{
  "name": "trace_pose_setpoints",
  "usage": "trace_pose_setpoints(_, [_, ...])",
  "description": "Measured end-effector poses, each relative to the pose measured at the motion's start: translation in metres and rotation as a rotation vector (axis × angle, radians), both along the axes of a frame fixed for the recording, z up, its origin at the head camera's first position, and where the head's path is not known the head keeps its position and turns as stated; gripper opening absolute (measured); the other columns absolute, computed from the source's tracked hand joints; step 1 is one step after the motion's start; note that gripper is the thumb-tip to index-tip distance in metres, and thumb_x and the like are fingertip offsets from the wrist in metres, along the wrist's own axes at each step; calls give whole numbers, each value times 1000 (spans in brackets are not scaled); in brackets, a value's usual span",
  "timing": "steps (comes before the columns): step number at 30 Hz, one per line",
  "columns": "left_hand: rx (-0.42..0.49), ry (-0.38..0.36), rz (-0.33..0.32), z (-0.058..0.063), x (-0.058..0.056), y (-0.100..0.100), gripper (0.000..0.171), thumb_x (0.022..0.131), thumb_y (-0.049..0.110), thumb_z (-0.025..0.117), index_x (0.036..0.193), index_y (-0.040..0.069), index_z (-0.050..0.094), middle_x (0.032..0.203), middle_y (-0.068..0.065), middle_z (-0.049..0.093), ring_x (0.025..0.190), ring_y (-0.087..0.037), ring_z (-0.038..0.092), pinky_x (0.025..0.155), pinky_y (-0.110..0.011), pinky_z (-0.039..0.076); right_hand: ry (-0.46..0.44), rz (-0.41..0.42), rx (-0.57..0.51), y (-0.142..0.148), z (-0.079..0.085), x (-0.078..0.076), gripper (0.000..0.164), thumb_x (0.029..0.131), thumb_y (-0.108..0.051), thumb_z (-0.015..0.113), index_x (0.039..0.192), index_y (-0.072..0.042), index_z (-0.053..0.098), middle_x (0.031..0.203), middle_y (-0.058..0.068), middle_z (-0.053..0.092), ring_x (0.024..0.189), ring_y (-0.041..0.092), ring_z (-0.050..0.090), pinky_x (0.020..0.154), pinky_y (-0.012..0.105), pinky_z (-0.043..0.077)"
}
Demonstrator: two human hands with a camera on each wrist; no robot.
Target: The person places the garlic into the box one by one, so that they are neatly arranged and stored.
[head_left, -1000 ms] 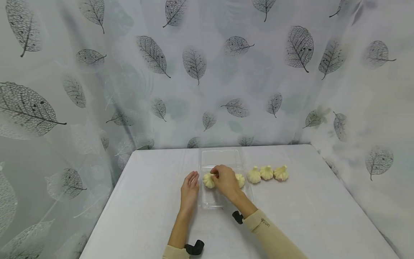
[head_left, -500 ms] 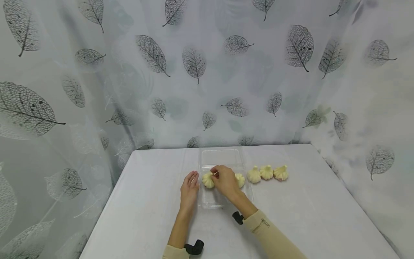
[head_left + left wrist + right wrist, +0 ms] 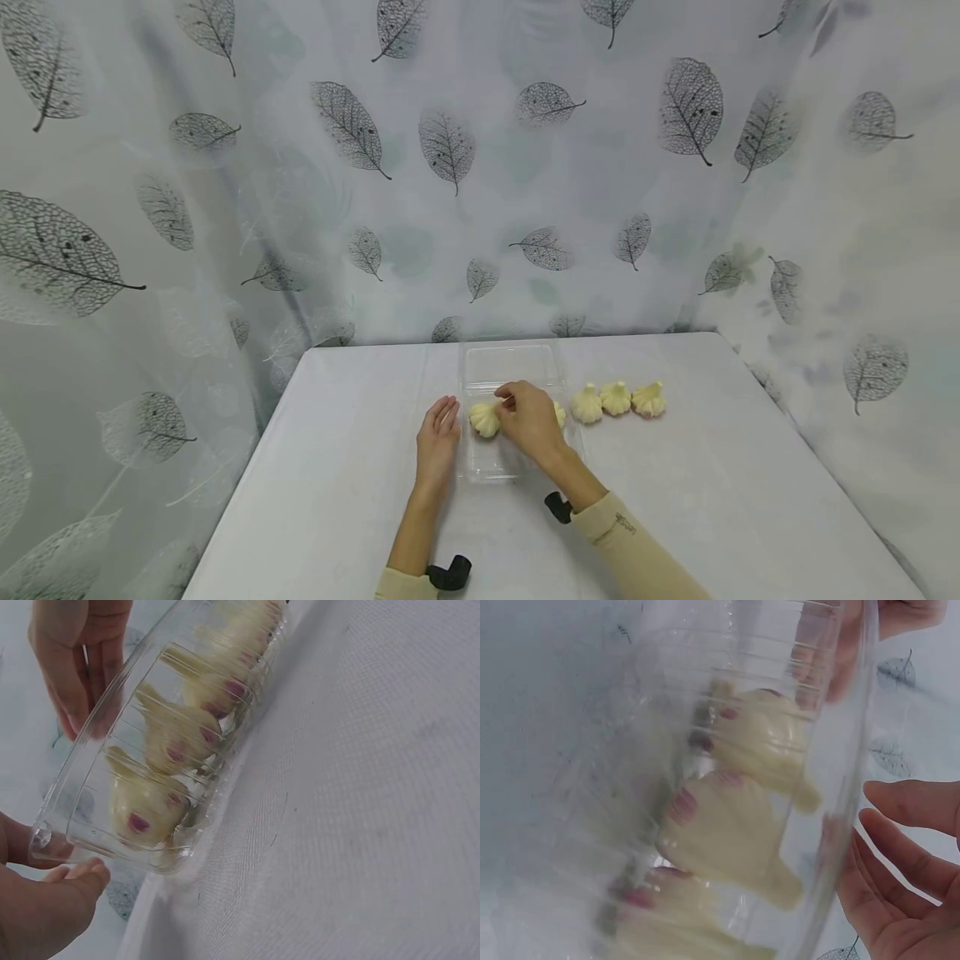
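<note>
A clear plastic clamshell box (image 3: 491, 473) stands on the table with a row of garlic bulbs inside. In the head view the leftmost garlic bulb (image 3: 483, 420) shows whole, while the right hand covers others. My left hand (image 3: 438, 442) lies along the box's left side, its fingers extended; in the left wrist view that left hand (image 3: 52, 904) touches the box's end. Over the box is my right hand (image 3: 531, 423), just right of the leftmost bulb. Seen from the right wrist, the right hand (image 3: 911, 862) has thumb and fingers apart with nothing between them, beyond the clear wall.
The box's hinged lid (image 3: 512, 364) lies folded back toward the far table edge. Right of the box, three garlic bulbs (image 3: 617, 399) sit in a row on the white tabletop (image 3: 712, 483). A leaf-printed curtain (image 3: 420, 192) hangs behind and on both sides.
My right hand has shifted slightly right, away from the leftmost garlic bulb, uncovering more of it. The left hand has stayed beside the box.
</note>
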State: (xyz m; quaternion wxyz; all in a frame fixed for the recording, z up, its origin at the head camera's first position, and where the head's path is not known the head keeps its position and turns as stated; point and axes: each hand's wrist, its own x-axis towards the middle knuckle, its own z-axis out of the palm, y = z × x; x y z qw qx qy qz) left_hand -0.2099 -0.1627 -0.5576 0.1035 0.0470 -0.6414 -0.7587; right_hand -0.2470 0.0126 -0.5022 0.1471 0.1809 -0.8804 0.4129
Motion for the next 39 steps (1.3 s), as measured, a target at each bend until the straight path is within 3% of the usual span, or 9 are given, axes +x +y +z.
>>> trace_pose_setpoints(13, [8, -8, 27, 3, 0, 3, 56, 99, -15, 48, 154, -8, 37, 158, -29, 42, 149, -40, 40, 122, -47, 37, 26, -63, -36, 25, 15, 7, 16, 88, -2, 80, 104, -6, 78, 98, 9, 76, 85, 21, 73, 74, 35, 64])
trace_pose_setpoints(39, [-10, -40, 8, -1, -2, 0, 53, 103, -8, 49, 155, -1, 39, 160, -21, 43, 150, -32, 41, 121, -38, 39, 147, -240, -99, 90, 13, -1, 13, 89, -3, 80, 102, -2, 79, 95, 13, 76, 80, 27, 73, 69, 42, 63])
